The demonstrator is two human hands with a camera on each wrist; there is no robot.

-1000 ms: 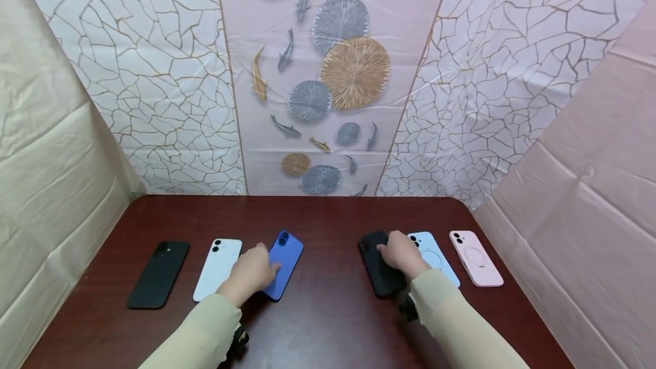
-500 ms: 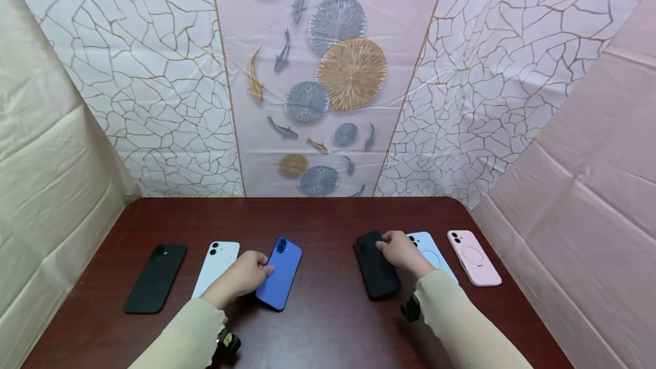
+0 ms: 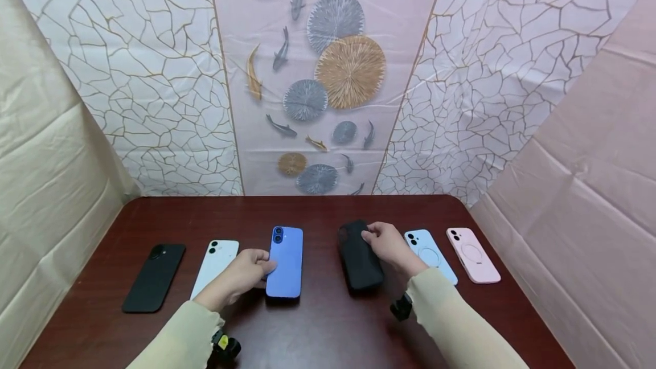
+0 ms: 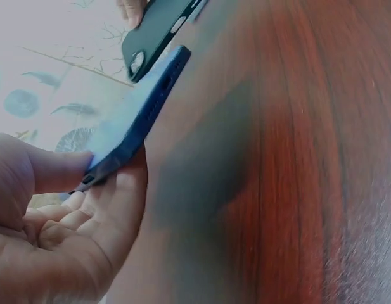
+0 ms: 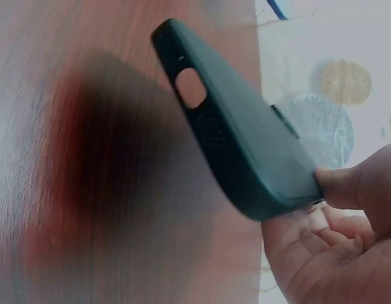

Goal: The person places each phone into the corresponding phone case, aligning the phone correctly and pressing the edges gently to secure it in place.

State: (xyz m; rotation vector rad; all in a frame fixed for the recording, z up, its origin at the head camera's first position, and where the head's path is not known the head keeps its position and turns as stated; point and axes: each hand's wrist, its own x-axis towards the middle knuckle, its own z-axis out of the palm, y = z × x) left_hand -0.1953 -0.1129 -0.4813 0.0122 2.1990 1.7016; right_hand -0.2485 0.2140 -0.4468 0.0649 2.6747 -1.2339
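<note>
My left hand pinches the left edge of a blue phone, thumb on its back and fingers beneath. In the left wrist view the phone is raised over the table, its shadow below. My right hand grips the right edge of a black phone case near the camera end. The right wrist view shows the case tilted above the table, with an open port cutout at its lower end. Phone and case are apart, both with their backs up.
A black phone and a white phone lie on the dark red wooden table at left. At right lie a light blue phone case and a pink phone case. Patterned cloth hangs behind the table.
Both hands have lifted what they hold off the table. The blue phone has turned more upright in view; the black case has moved left, toward the phone.
</note>
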